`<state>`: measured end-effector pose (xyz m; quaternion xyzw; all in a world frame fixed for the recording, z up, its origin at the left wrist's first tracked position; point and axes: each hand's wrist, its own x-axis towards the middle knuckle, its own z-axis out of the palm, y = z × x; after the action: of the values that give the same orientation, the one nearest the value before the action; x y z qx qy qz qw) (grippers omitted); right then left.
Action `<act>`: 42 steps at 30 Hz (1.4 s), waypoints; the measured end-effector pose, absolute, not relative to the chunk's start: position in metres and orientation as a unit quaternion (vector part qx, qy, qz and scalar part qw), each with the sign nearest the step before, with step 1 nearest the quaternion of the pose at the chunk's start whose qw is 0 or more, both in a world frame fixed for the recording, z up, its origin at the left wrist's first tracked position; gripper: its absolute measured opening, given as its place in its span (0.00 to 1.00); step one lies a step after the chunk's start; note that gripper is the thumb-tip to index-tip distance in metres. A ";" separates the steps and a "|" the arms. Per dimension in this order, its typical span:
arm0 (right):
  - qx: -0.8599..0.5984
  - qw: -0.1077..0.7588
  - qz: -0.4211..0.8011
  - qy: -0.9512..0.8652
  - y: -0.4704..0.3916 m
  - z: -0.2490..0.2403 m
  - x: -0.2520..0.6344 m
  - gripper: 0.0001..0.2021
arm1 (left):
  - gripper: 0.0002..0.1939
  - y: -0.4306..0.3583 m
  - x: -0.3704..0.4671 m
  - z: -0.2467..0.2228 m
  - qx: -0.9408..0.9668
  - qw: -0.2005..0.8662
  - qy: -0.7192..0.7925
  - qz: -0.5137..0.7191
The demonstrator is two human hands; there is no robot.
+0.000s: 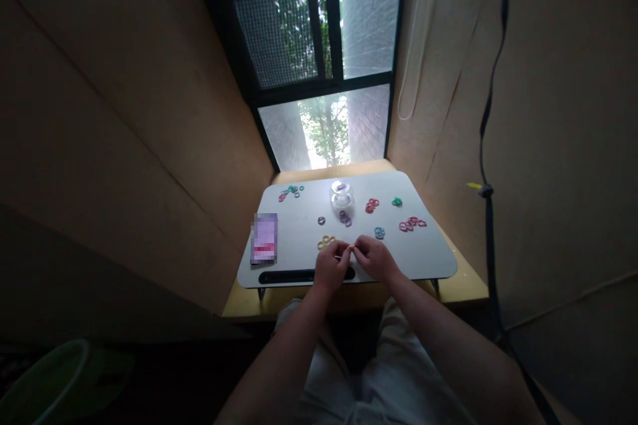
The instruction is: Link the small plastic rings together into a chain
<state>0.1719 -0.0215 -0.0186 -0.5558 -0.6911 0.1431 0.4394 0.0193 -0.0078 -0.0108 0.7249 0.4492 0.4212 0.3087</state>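
My left hand (331,265) and my right hand (373,257) meet over the front of the white lap table (294,226). Both are closed in a pinch, fingertip to fingertip, on a small pale yellow hair tie (351,246), mostly hidden by the fingers. Just beyond my left hand lies a group of yellow hair ties (326,241). Blue hair ties (379,232) sit past my right hand. Purple hair ties (345,218) and a dark hair tie (321,220) are farther back, in front of a clear round jar (341,196).
Red hair ties (371,205), green ones (397,201) and pink ones (412,224) lie to the right. A mixed group (291,192) is at the back left. A phone (264,239) lies at the left edge. A dark strap (488,232) hangs on the right.
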 end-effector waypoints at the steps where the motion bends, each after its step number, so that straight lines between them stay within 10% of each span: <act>1: -0.556 0.440 0.142 -0.691 -0.022 -0.018 0.172 0.08 | 0.09 -0.008 0.019 -0.010 0.721 0.312 0.448 0.428; 42: -0.566 0.351 0.202 -0.718 -0.020 -0.012 0.175 0.09 | 0.17 0.179 -0.124 0.076 0.802 -0.003 0.594 0.064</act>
<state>0.1747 -0.0196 -0.0119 -0.5662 -0.7181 0.2019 0.3506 -0.1244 0.1789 0.0759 0.8017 0.5943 0.0643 -0.0030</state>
